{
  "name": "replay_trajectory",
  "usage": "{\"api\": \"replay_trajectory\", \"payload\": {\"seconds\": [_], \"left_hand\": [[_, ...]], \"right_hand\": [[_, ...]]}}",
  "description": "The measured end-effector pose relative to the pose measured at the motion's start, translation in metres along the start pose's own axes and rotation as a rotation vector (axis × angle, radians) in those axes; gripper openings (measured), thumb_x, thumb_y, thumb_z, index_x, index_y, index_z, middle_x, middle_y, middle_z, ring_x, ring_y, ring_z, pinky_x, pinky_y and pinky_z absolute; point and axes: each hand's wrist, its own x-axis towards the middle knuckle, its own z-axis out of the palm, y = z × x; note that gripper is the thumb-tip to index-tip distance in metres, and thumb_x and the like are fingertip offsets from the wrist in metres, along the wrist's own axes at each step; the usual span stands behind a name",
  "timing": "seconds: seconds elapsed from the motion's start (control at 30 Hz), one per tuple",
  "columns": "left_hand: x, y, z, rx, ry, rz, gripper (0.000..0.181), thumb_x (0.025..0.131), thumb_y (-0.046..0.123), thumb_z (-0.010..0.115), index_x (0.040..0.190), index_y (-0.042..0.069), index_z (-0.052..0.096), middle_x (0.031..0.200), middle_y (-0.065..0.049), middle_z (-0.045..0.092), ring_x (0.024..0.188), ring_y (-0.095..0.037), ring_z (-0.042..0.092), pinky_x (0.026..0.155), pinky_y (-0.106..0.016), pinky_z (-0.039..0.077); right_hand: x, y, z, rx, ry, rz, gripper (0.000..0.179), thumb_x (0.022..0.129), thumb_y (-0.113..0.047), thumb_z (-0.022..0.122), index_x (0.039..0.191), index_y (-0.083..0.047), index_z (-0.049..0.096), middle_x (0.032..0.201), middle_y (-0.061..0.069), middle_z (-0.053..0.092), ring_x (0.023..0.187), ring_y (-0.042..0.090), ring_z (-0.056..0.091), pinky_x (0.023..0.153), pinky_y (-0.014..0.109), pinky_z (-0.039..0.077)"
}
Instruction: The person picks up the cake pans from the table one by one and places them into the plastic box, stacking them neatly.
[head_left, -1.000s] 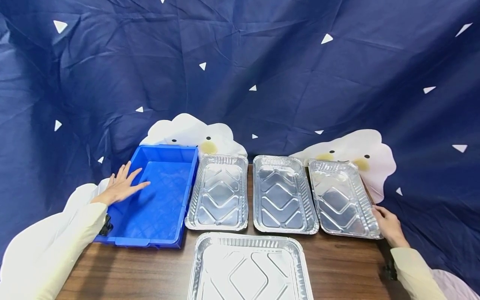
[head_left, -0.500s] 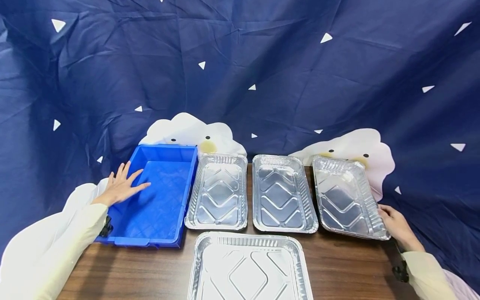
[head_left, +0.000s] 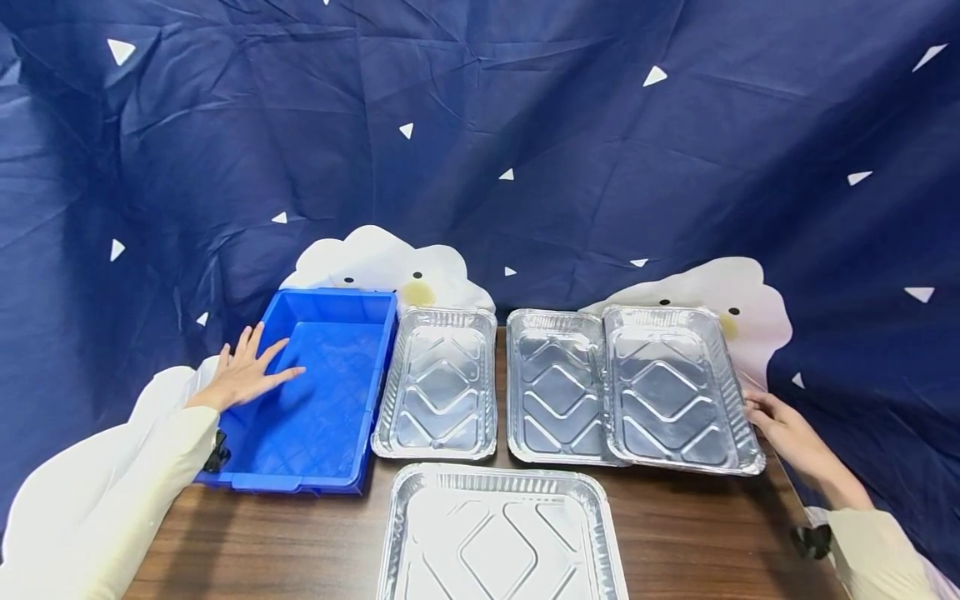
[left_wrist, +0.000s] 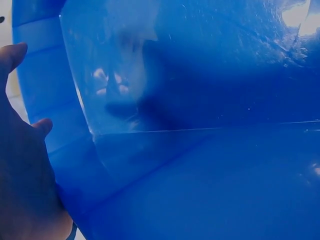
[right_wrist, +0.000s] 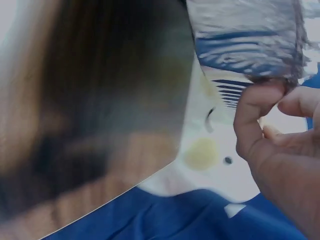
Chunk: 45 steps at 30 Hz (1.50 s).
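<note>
On the worktop [head_left: 697,533], a blue bin [head_left: 330,400] sits at ten o'clock; at two, a foil tray [head_left: 667,387] overlaps a second tray [head_left: 558,387], its three-o'clock rim pinched by the right hand [head_left: 780,425]. The left hand [head_left: 242,377] spreads wide over the bin's nine-o'clock side.

Free lane between blue bin [head_left: 322,383] and front tray [head_left: 497,546]

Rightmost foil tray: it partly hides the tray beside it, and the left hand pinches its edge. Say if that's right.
Wrong hand: the head view shows the right hand pinching the rightmost foil tray, which does partly hide the tray beside it; the left hand is at the blue bin.
</note>
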Motion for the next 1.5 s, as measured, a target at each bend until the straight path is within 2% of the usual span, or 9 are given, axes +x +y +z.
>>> {"api": "replay_trajectory", "payload": {"seconds": [0.17, 0.3, 0.4, 0.57, 0.77, 0.97, 1.07, 1.27, 1.5], "left_hand": [[-0.001, 0.000, 0.002, 0.016, 0.010, 0.001, 0.103, 0.098, 0.075, 0.050, 0.165, 0.001, 0.025, 0.170, -0.034, -0.013, 0.154, -0.058, -0.017, 0.114, -0.079, -0.015], [-0.002, -0.001, 0.003, 0.016, 0.014, 0.002, 0.103, 0.098, 0.075, 0.050, 0.165, 0.001, 0.025, 0.170, -0.034, -0.013, 0.154, -0.058, -0.017, 0.113, -0.079, -0.015], [-0.001, 0.000, 0.002, 0.015, 0.019, 0.003, 0.103, 0.098, 0.075, 0.050, 0.165, 0.001, 0.026, 0.171, -0.034, -0.013, 0.154, -0.058, -0.016, 0.113, -0.079, -0.016], [0.000, 0.001, 0.001, 0.007, 0.014, -0.001, 0.103, 0.098, 0.075, 0.050, 0.165, 0.001, 0.026, 0.171, -0.033, -0.013, 0.154, -0.058, -0.016, 0.113, -0.079, -0.017], [0.000, 0.000, 0.001, 0.010, 0.006, -0.009, 0.104, 0.097, 0.076, 0.049, 0.165, 0.001, 0.025, 0.170, -0.033, -0.014, 0.154, -0.058, -0.018, 0.112, -0.079, -0.018], [-0.001, 0.003, -0.001, 0.005, 0.013, -0.007, 0.105, 0.097, 0.077, 0.049, 0.165, 0.001, 0.025, 0.170, -0.033, -0.013, 0.154, -0.058, -0.017, 0.112, -0.079, -0.018], [-0.001, 0.004, -0.001, 0.006, 0.010, -0.008, 0.106, 0.096, 0.078, 0.049, 0.165, 0.001, 0.025, 0.170, -0.033, -0.013, 0.154, -0.058, -0.017, 0.112, -0.078, -0.019], [0.000, 0.002, -0.003, 0.012, 0.004, -0.013, 0.106, 0.096, 0.078, 0.048, 0.165, 0.001, 0.025, 0.171, -0.033, -0.014, 0.153, -0.058, -0.017, 0.112, -0.078, -0.020], [0.001, 0.002, -0.001, 0.027, 0.010, -0.011, 0.106, 0.096, 0.078, 0.048, 0.165, 0.001, 0.025, 0.171, -0.033, -0.013, 0.154, -0.059, -0.015, 0.112, -0.078, -0.020]], "right_hand": [[0.006, -0.025, 0.006, 0.018, -0.061, -0.045, 0.034, 0.106, 0.007, 0.047, 0.130, 0.031, 0.045, 0.102, -0.021, 0.059, 0.091, -0.011, 0.053, 0.074, 0.009, 0.045], [0.010, -0.042, 0.012, 0.123, -0.149, 0.030, 0.039, 0.108, 0.004, 0.043, 0.137, 0.029, 0.035, 0.105, -0.006, 0.057, 0.087, -0.004, 0.060, 0.069, 0.021, 0.057], [0.014, -0.052, 0.016, 0.190, -0.193, 0.058, 0.041, 0.109, 0.003, 0.041, 0.140, 0.027, 0.030, 0.106, -0.002, 0.053, 0.083, 0.002, 0.064, 0.064, 0.029, 0.060], [0.021, -0.067, 0.023, 0.234, -0.241, 0.014, 0.037, 0.105, 0.007, 0.044, 0.137, 0.023, 0.032, 0.107, 0.003, 0.058, 0.079, 0.009, 0.068, 0.059, 0.035, 0.060], [0.028, -0.087, 0.034, 0.306, -0.307, 0.033, 0.047, 0.103, 0.005, 0.052, 0.142, 0.019, 0.028, 0.107, 0.011, 0.052, 0.078, 0.010, 0.066, 0.054, 0.035, 0.058], [0.033, -0.107, 0.046, 0.431, -0.398, -0.049, 0.038, 0.102, 0.007, 0.052, 0.136, 0.007, 0.035, 0.106, 0.011, 0.055, 0.080, 0.014, 0.068, 0.050, 0.037, 0.058], [0.037, -0.120, 0.054, 0.446, -0.429, -0.045, 0.043, 0.102, 0.006, 0.053, 0.139, 0.009, 0.033, 0.110, 0.012, 0.057, 0.081, 0.015, 0.069, 0.050, 0.037, 0.059], [0.044, -0.155, 0.072, 0.443, -0.465, 0.027, 0.055, 0.099, 0.002, 0.057, 0.145, 0.013, 0.028, 0.119, 0.021, 0.054, 0.082, 0.018, 0.069, 0.052, 0.039, 0.060], [0.060, -0.179, 0.095, 0.418, -0.473, 0.092, 0.063, 0.094, 0.002, 0.057, 0.148, 0.013, 0.025, 0.123, 0.024, 0.048, 0.085, 0.015, 0.062, 0.053, 0.032, 0.058]]}}
